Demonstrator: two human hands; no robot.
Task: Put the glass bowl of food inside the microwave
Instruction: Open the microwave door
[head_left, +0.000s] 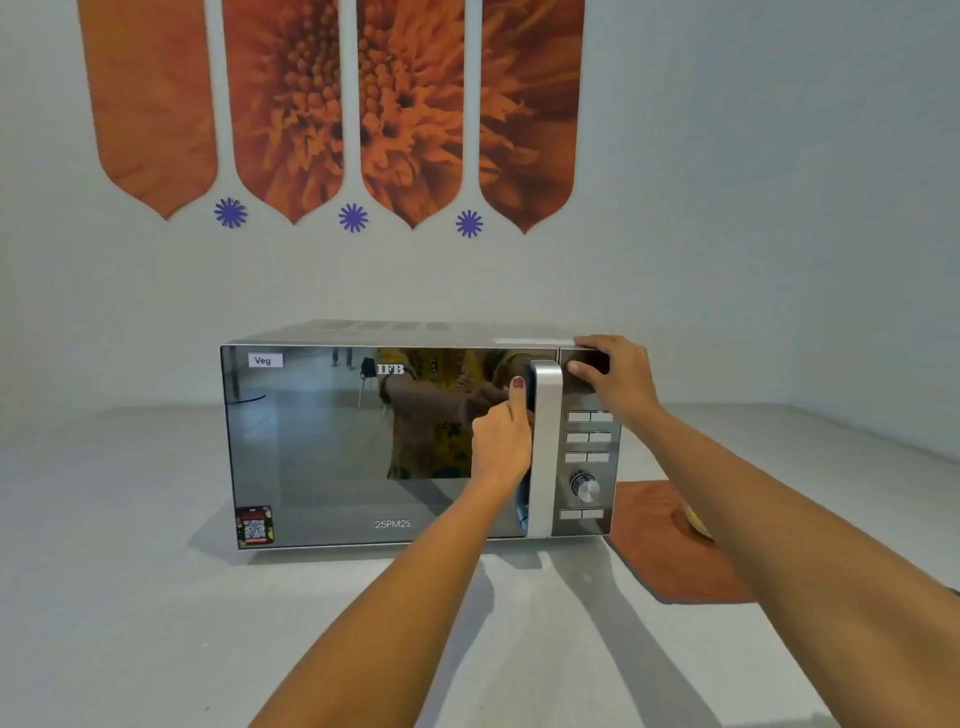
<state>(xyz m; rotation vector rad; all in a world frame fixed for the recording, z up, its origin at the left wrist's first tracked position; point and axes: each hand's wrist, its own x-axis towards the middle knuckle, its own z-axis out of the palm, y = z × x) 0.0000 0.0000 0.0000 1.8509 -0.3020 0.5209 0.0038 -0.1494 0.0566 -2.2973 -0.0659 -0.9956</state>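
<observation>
The left hand (501, 441) is curled around the handle (545, 447) of the shut microwave (363, 441), the right hand (615, 376) lies flat on its top corner – probably to steady it – and the glass bowl is mostly hidden behind the right arm.

Both bare forearms reach forward from the lower frame. Left hand (501, 441) is curled, fingers (525, 415) hooked behind the door handle (545, 447) of the microwave (363, 447), thumb pointing up with a dark red painted nail. Right hand (615, 376) is palm-down on the top right corner of the microwave, fingers draped over the front edge, wrist bent slightly. Right arm runs diagonally from the lower right; left arm rises from bottom centre.
</observation>
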